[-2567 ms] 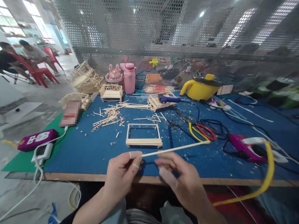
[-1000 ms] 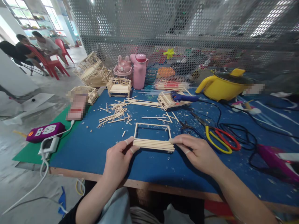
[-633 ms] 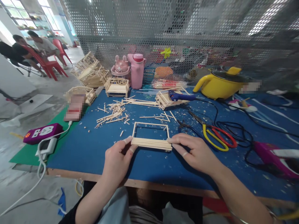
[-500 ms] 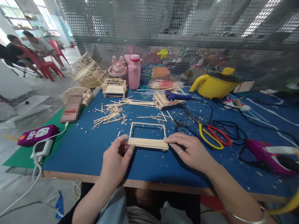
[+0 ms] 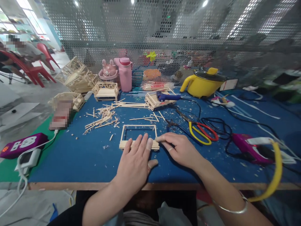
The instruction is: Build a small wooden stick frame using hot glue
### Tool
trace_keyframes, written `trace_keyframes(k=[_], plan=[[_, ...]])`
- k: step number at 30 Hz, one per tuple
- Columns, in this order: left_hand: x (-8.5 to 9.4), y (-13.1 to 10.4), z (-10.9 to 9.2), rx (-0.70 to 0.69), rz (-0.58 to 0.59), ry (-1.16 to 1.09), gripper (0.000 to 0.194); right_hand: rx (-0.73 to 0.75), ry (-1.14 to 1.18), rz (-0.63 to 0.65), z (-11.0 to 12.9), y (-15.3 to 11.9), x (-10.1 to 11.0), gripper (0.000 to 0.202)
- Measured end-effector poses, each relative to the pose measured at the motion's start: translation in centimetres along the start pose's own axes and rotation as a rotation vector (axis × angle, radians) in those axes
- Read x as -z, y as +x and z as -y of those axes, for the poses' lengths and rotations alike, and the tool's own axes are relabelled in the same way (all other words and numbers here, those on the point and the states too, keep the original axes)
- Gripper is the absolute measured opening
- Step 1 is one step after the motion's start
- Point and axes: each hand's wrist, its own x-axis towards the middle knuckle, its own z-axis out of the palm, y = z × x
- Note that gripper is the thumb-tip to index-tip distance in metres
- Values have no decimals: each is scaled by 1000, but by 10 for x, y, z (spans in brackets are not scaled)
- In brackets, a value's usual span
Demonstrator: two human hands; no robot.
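A small frame of thin wooden sticks (image 5: 155,145) lies on the blue table, with several sticks side by side along its near edge and an open rectangle behind them. My left hand (image 5: 135,160) rests flat across the row of sticks, fingers stretched out and thumb apart, hiding the middle of the row. At the right end of the row, my right hand (image 5: 182,150) has its fingers closed together at the frame's corner, their tips touching it.
Loose sticks (image 5: 101,119) and scraps lie beyond the frame. Pliers (image 5: 172,124), scissors (image 5: 199,131) and a blue glue gun (image 5: 168,96) sit to the right. Stick-built models (image 5: 105,91), a pink bottle (image 5: 125,75) and a yellow pot (image 5: 203,84) stand behind. A phone (image 5: 61,114) is left.
My left hand has let go of the frame's left end and now lies flat over the row of sticks. My right hand stays at the right end. The camera view has turned slightly right.
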Motion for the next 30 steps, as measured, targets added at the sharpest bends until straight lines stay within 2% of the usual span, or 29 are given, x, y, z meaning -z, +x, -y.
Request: trace_keyframes(k=[2,4,6,7,9,12,15,16,20,30], plan=[[0,1,2,-4,6,23,58,-56,-16,-81,2,-3,3,25],[1,1,3,-10,3,39,58,-99,-92,-248,7,-10,5,24],[1,0,4,-13,-6,48,55,-151,-192,-379,15,-20,2,10],[1,0,3,-14,-10,52,54,-186,-233,-400,19,-26,-2,4],[1,0,3,-16,-18,58,51,-273,-287,-349,27,-36,-14,17],[0,0,2,-19,-35,65,49,-400,-320,-277,32,-42,-37,12],[-1,0,3,-23,-40,71,47,-454,-376,-231,29,-37,-52,31],[-1,0,3,-26,-36,73,46,-453,-401,-212,28,-34,-54,33],[-2,0,4,-33,-26,75,46,-447,-464,-178,25,-24,-57,16],[-2,1,4,-15,-30,54,46,-488,-447,-229,27,-21,-61,18]])
